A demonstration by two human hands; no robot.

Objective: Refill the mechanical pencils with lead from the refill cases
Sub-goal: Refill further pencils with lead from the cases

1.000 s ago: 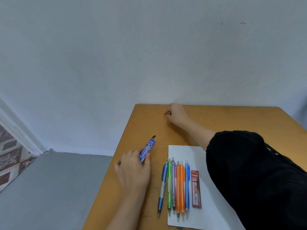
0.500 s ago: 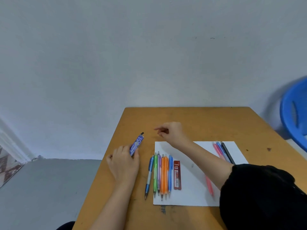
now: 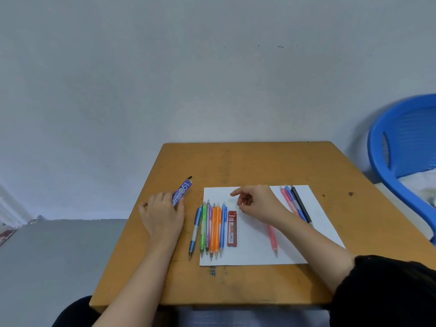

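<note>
Left hand: my left hand (image 3: 162,214) lay palm down on the table, fingers loosely curled, thumb and forefinger closed on the near end of the blue refill case (image 3: 182,192).
Blue refill case: it angled up and to the right from that hand, its dark cap at the far end, the rest of it lying on the bare wood left of the paper.
Right hand: my right hand (image 3: 256,202) hovered over the paper, forefinger stretched toward the left, the other fingers curled under; I could not tell whether anything was pinched in it.
Red refill case: the red refill case (image 3: 232,228) lay flat on the paper just near and left of my right hand, long side running near to far, not touched.
Left pencil row: six mechanical pencils (image 3: 210,230) lay side by side just left of the red case, tips toward me; blue-and-white, green, purple, two orange, blue. The leftmost sat off the paper edge on the wood.
Right pencil group: a pink, a blue and a black pencil (image 3: 296,204) lay slanted on the right part of the paper, partly hidden under my right forearm.
Paper: the white sheet (image 3: 250,253) sat flat mid-table.
Table: the wooden table (image 3: 236,161) stood against a pale wall.
Chair: a blue plastic chair (image 3: 405,142) stood at far right, beside the table.
</note>
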